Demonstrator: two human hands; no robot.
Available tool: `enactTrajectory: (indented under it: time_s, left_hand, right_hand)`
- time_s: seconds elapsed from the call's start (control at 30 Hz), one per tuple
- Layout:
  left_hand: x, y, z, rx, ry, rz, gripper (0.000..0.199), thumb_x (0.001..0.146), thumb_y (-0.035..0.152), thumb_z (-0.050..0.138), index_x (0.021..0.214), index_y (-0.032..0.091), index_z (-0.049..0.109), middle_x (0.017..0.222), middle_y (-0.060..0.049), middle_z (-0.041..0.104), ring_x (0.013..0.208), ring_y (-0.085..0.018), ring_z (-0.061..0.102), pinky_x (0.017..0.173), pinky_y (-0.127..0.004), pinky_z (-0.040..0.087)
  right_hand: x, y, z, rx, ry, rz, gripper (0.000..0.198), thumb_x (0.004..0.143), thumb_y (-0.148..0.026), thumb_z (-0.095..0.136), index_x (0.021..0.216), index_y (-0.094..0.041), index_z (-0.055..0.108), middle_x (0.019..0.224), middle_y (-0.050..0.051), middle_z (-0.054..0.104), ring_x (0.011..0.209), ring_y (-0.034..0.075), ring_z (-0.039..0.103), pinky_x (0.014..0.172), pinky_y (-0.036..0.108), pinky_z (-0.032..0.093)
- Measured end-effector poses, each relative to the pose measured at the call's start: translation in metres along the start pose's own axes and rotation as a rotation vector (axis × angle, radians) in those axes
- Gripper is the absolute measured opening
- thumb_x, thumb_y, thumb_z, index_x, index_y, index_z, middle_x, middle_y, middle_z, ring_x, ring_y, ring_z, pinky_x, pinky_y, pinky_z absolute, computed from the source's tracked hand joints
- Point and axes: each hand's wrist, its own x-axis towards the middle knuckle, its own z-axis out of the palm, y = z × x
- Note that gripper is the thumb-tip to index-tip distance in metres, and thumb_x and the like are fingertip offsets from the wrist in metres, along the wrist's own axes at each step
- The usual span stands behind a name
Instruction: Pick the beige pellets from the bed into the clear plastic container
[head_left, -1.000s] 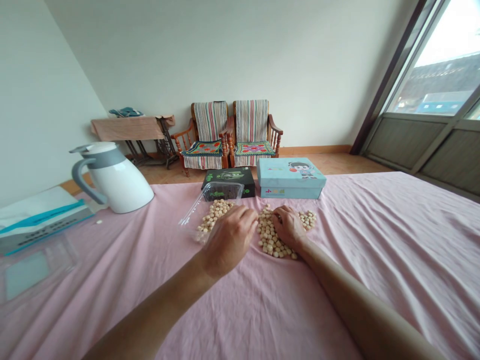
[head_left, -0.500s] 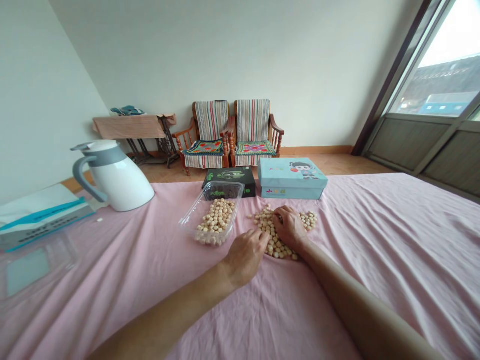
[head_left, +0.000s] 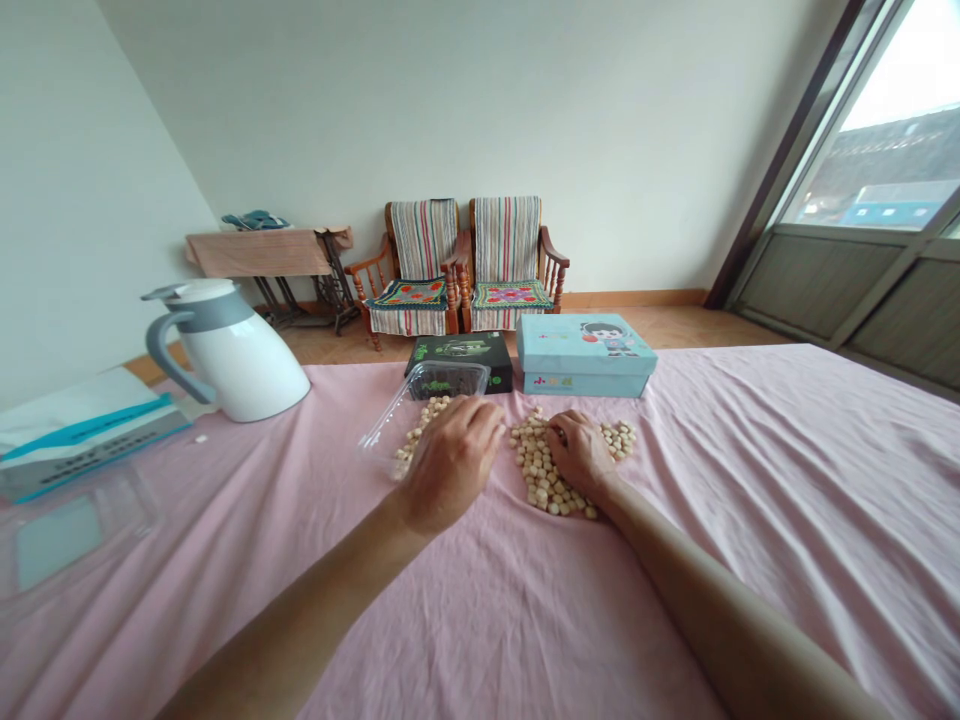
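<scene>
Here is the left hand (head_left: 450, 465), back turned to us, over the near right part of the clear tray (head_left: 385, 412), its fingers bent close together and their tips out of sight; whether they pinch one of the small beige pieces, I cannot tell, nor whether the hand touches the tray. Behind it, beige pieces in the tray (head_left: 433, 410) peek out along the left and far side, while the wrist and knuckles cover the rest. Over to the right hand (head_left: 581, 450), down on the beige pile (head_left: 541, 470), fingers curled inward, tips buried from view, so what it grips, if anything, cannot be made out. The pile spreads to both sides of that hand on the pink cloth (head_left: 750, 470) covering the tabletop, its middle hidden. Beyond, the black box (head_left: 496, 352) is partly masked by the tray's far end, its green lettering hard to read, and just beside it sits a light blue box (head_left: 555, 350) with a cartoon figure. Out left, a white and grey jug (head_left: 244, 360) stands near a blue-banded carton (head_left: 82, 445), cut off by the edge, its print blurred. Both forearms run out at the bottom.
</scene>
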Motion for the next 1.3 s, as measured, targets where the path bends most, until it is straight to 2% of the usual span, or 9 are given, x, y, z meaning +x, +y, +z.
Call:
enactTrajectory:
  time_s: [0.1,0.23,0.43,0.63,0.83,0.93,1.0,1.13,1.3]
  left_hand:
    - [-0.009,0.016,0.023,-0.126,-0.179,0.071,0.014,0.089,0.012,0.041,0.09,0.018,0.054,0.088,-0.004,0.057,0.088,-0.017,0.055,0.079,-0.03,0.046]
    - [-0.02,0.024,0.057,-0.139,-0.336,0.106,0.014,0.086,0.008,0.043,0.089,0.018,0.053,0.091,-0.005,0.056,0.091,-0.018,0.054,0.08,-0.031,0.047]
    - [-0.027,0.02,0.079,-0.111,-0.329,0.061,0.013,0.087,0.008,0.042,0.088,0.018,0.05,0.092,-0.005,0.055,0.092,-0.018,0.053,0.08,-0.032,0.047]
    - [-0.021,0.023,0.057,-0.064,-0.218,0.109,0.011,0.089,0.013,0.042,0.086,0.018,0.052,0.089,-0.004,0.056,0.089,-0.018,0.053,0.08,-0.032,0.046]
    - [0.001,-0.003,0.009,0.067,0.113,0.005,0.012,0.089,0.017,0.044,0.092,0.017,0.056,0.09,-0.006,0.06,0.088,-0.019,0.055,0.081,-0.034,0.045]
    - [0.005,-0.01,-0.001,0.054,0.214,-0.041,0.013,0.088,0.019,0.048,0.098,0.017,0.056,0.098,-0.007,0.061,0.095,-0.02,0.054,0.086,-0.036,0.043]
    - [0.002,-0.004,0.003,-0.017,0.172,-0.009,0.012,0.089,0.019,0.047,0.096,0.017,0.056,0.096,-0.006,0.061,0.094,-0.019,0.054,0.086,-0.035,0.043]
    - [-0.009,0.022,0.025,-0.153,-0.102,0.079,0.012,0.09,0.019,0.044,0.085,0.018,0.056,0.085,-0.004,0.059,0.085,-0.016,0.055,0.079,-0.03,0.045]
    - [-0.025,0.039,0.055,-0.125,-0.319,0.086,0.005,0.086,0.023,0.054,0.085,0.018,0.052,0.088,-0.003,0.057,0.086,-0.019,0.054,0.077,-0.031,0.045]
  right_hand:
    - [0.0,0.001,0.001,-0.005,0.009,-0.007,0.018,0.084,-0.019,0.045,0.079,-0.017,0.062,0.085,0.008,0.062,0.085,0.019,0.054,0.08,0.03,0.039]
    - [-0.001,0.0,0.001,-0.012,0.008,-0.002,0.017,0.084,-0.02,0.046,0.079,-0.017,0.062,0.085,0.008,0.062,0.085,0.019,0.054,0.079,0.03,0.039]
    - [0.0,0.0,0.002,-0.018,0.008,-0.002,0.017,0.083,-0.019,0.046,0.078,-0.017,0.062,0.083,0.007,0.062,0.084,0.019,0.054,0.08,0.03,0.038]
    - [-0.001,0.001,0.002,-0.019,0.008,-0.003,0.017,0.084,-0.019,0.045,0.078,-0.017,0.061,0.085,0.007,0.062,0.084,0.019,0.054,0.08,0.03,0.038]
    - [-0.001,0.0,0.0,-0.006,0.0,0.001,0.018,0.084,-0.02,0.045,0.079,-0.017,0.062,0.086,0.007,0.062,0.085,0.018,0.054,0.079,0.03,0.038]
    - [-0.001,0.0,0.001,-0.008,0.004,0.001,0.018,0.084,-0.02,0.045,0.078,-0.017,0.062,0.086,0.007,0.062,0.084,0.018,0.054,0.078,0.03,0.038]
    - [-0.001,0.001,0.001,-0.011,0.006,0.0,0.018,0.084,-0.02,0.045,0.078,-0.017,0.062,0.085,0.007,0.062,0.084,0.018,0.054,0.079,0.03,0.038]
    - [-0.001,0.001,0.002,-0.008,0.007,-0.002,0.017,0.084,-0.02,0.045,0.079,-0.017,0.062,0.085,0.007,0.062,0.085,0.019,0.054,0.08,0.03,0.038]
    - [0.0,0.001,0.002,-0.011,0.013,-0.003,0.017,0.084,-0.02,0.046,0.078,-0.017,0.062,0.085,0.007,0.062,0.085,0.019,0.054,0.08,0.03,0.038]
